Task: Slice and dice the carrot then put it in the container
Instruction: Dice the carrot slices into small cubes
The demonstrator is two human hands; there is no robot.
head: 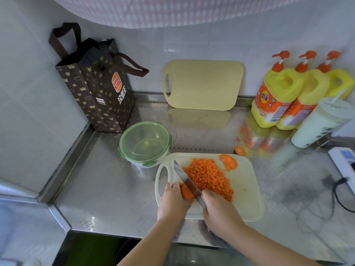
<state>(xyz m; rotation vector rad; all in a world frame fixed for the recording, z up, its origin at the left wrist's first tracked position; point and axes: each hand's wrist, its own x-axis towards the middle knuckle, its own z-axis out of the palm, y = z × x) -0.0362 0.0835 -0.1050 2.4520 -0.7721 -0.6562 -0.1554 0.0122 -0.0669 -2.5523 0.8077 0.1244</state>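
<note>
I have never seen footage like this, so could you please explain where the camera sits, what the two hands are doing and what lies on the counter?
There is no machine here: a person works with bare hands, and the one picture comes from a wide-angle camera on their head, looking down at a steel counter. The right hand grips a knife, its blade against a carrot piece that the left hand holds on the white cutting board. Right of the blade lies a pile of diced carrot, with a few slices at the board's far edge and one carrot end off the board. The container, green lid on, stands beyond the board's left corner. Further back are a second board, a brown bag, yellow pump bottles and a cup.
</note>
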